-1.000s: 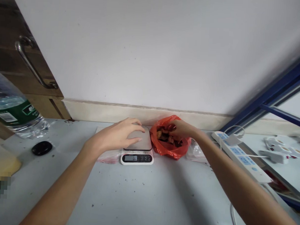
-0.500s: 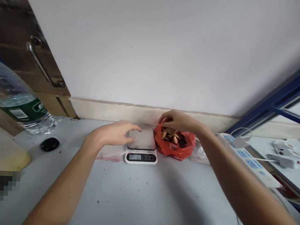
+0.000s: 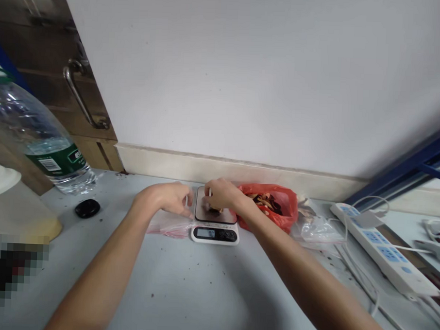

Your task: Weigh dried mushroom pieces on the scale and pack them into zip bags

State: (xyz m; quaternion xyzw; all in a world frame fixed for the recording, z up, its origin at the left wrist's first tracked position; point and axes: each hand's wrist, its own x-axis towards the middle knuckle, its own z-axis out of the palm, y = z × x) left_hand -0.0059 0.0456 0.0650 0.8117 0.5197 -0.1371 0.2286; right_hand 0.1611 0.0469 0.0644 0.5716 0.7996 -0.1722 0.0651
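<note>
A small white kitchen scale (image 3: 214, 235) stands on the grey table, its display reading what looks like 0.0. Over its plate is my right hand (image 3: 223, 194), fingers closed around brown dried slices (image 3: 215, 211), which are partly hidden and blurred. Whether the slices touch the plate I cannot tell. To the left of the scale hovers my left hand (image 3: 171, 199), thumb and fingers apart with nothing in them, above clear plastic bags (image 3: 169, 226) with pinkish edges. A red plastic bag (image 3: 283, 219) holding more dried slices lies open just right of the scale.
Right of the red bag lie a clear plastic bag (image 3: 317, 230) and a white power strip (image 3: 387, 252) with cables. On the left are a large water bottle (image 3: 60, 160), a black oval object (image 3: 87, 208) and a whitish container (image 3: 17, 205). A wall (image 3: 245, 88) rises behind.
My right hand has moved left from the red bag to above the scale plate, bringing dried slices. My left hand has drawn back from over the plate to its left side.
</note>
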